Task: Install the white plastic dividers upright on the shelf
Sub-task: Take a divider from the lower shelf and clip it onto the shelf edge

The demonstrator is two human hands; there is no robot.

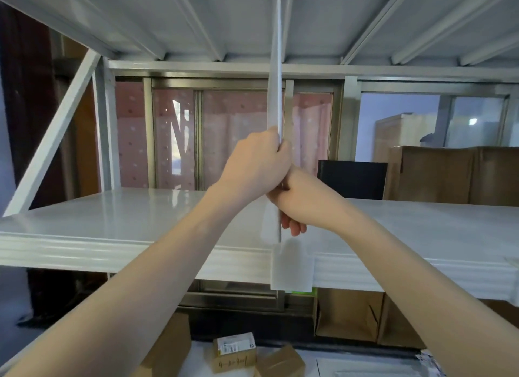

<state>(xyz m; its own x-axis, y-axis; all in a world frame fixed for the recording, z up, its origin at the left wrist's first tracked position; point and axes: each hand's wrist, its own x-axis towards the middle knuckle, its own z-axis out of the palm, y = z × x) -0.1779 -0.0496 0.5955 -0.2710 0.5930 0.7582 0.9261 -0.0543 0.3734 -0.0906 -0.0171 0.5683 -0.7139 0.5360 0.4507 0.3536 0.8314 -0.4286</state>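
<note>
A white plastic divider (pixel 276 82) stands upright, edge-on to me, at the middle of the white shelf (pixel 112 222). Its top reaches up near the underside of the shelf above (pixel 252 20). Its lower end has a wide tab (pixel 292 267) that hangs over the shelf's front lip. My left hand (pixel 255 160) is wrapped around the divider at mid height. My right hand (pixel 295 200) grips it just below, touching the left hand, with fingertips curled round the front edge.
Brown cardboard boxes (pixel 438 174) and a black panel (pixel 351 178) stand at the back right of the shelf. A diagonal white brace (pixel 53 141) crosses the left end. Small cartons (pixel 234 351) lie on the floor below. A window frame (pixel 196 135) is behind the shelf.
</note>
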